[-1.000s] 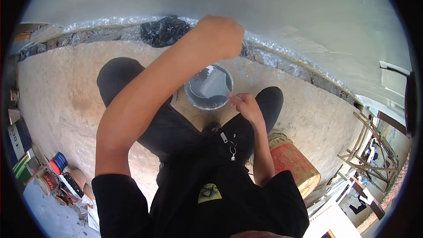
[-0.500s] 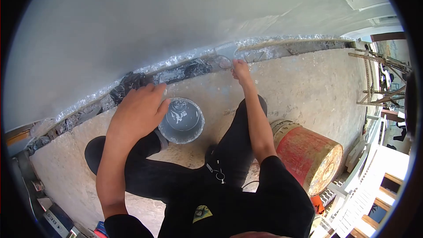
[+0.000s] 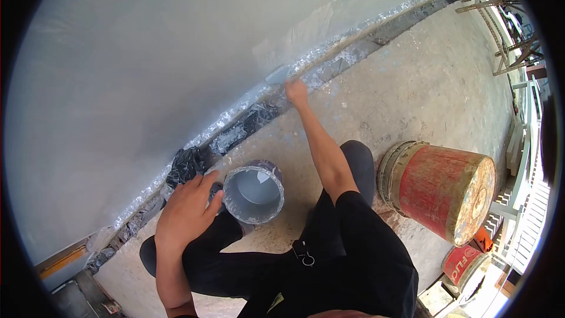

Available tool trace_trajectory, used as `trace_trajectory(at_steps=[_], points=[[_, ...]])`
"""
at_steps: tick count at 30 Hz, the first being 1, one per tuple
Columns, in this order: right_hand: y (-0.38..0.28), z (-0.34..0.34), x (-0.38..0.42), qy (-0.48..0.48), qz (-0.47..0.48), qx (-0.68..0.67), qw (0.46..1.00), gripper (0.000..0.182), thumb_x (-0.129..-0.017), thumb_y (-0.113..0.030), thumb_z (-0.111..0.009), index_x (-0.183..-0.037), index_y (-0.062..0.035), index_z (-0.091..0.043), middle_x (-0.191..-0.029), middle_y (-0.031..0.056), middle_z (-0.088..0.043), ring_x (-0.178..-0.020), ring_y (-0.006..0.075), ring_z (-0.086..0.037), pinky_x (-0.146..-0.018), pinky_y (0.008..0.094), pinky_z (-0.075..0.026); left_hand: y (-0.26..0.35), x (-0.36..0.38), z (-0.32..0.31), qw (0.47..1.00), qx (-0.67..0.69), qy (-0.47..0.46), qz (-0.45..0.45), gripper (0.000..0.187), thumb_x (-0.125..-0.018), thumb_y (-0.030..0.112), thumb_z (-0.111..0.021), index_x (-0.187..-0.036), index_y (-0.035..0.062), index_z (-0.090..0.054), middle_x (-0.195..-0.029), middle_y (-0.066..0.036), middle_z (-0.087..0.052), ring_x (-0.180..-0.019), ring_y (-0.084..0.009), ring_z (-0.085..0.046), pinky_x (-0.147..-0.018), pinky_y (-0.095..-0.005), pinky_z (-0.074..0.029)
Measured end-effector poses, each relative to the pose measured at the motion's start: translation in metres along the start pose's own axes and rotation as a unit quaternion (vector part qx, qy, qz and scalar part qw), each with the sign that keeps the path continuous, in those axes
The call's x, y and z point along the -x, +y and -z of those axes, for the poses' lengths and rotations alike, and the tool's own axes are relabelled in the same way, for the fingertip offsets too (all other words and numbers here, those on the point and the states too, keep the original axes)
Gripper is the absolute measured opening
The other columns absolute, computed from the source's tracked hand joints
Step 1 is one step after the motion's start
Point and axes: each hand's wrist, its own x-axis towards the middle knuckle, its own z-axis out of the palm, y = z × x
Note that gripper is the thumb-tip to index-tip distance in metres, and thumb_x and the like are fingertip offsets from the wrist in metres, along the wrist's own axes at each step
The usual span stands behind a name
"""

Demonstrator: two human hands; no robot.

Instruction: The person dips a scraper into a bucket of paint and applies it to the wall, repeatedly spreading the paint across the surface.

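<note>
My right hand (image 3: 296, 92) is closed at the foot of the grey wall (image 3: 159, 53), gripping a flat, pale putty knife (image 3: 276, 75) whose handle is hidden in the fist. The blade lies against the wall's lower edge, just above a rough, white-speckled strip. Over my bent knee, my left hand (image 3: 187, 209) hangs with its fingers apart and nothing visible in it. Beside its thumb stands a grey bucket (image 3: 273, 171), smeared around the rim, with a pale patch on the inside wall.
A narrow gap with rubble and black plastic (image 3: 187, 165) runs along the wall. On the concrete floor (image 3: 412, 94), a large red bucket (image 3: 438, 185) lies at my right, with a smaller red bucket (image 3: 465, 265) beyond it. A metal frame (image 3: 494, 29) stands at the far right.
The view has tilted, so the wall edge now slants more steeply. My right hand and the putty knife have shifted left along the wall base. My left hand remains spread near the bucket.
</note>
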Motion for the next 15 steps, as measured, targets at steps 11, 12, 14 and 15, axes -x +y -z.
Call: trace_trajectory(at_steps=[11, 12, 14, 15], points=[[-0.126, 0.134, 0.106, -0.105, 0.113, -0.490, 0.858, 0.023, -0.087, -0.020, -0.069, -0.071, -0.0069, -0.059, -0.057, -0.0061, -0.047, -0.047, 0.0026, -0.038, -0.042, 0.0195, -0.024, 0.003, -0.023, 0.003, 0.999, -0.024, -0.018, -0.025, 0.040, -0.094, 0.027, -0.053, -0.127, 0.0049, -0.052, -0.105, -0.017, -0.062, -0.095, -0.0358, -0.059, -0.085, -0.0422, -0.045], [-0.122, 0.119, 0.097, -0.113, 0.132, -0.502, 0.847, 0.024, -0.087, -0.019, -0.069, -0.070, -0.0073, -0.057, -0.056, -0.0065, -0.045, -0.047, 0.0030, -0.037, -0.043, 0.0205, -0.025, 0.003, -0.024, 0.004, 0.999, -0.023, -0.018, -0.026, 0.040, -0.094, 0.027, -0.053, -0.127, 0.0049, -0.052, -0.105, -0.017, -0.061, -0.095, -0.0361, -0.059, -0.085, -0.0423, -0.045], [-0.099, 0.083, 0.079, -0.119, 0.129, -0.512, 0.841, 0.025, -0.087, -0.020, -0.069, -0.069, -0.0070, -0.057, -0.055, -0.0061, -0.045, -0.046, 0.0038, -0.036, -0.043, 0.0222, -0.026, 0.006, -0.024, 0.003, 0.999, -0.021, -0.019, -0.027, 0.041, -0.093, 0.027, -0.053, -0.128, 0.0049, -0.052, -0.104, -0.018, -0.061, -0.094, -0.0368, -0.058, -0.084, -0.0425, -0.045], [-0.077, 0.058, 0.069, -0.115, 0.107, -0.510, 0.846, 0.025, -0.087, -0.021, -0.070, -0.070, -0.0063, -0.058, -0.056, -0.0053, -0.046, -0.046, 0.0042, -0.037, -0.043, 0.0229, -0.027, 0.007, -0.023, 0.003, 0.999, -0.022, -0.020, -0.028, 0.040, -0.093, 0.026, -0.053, -0.126, 0.0034, -0.052, -0.102, -0.018, -0.061, -0.093, -0.0364, -0.059, -0.084, -0.0431, -0.045]])
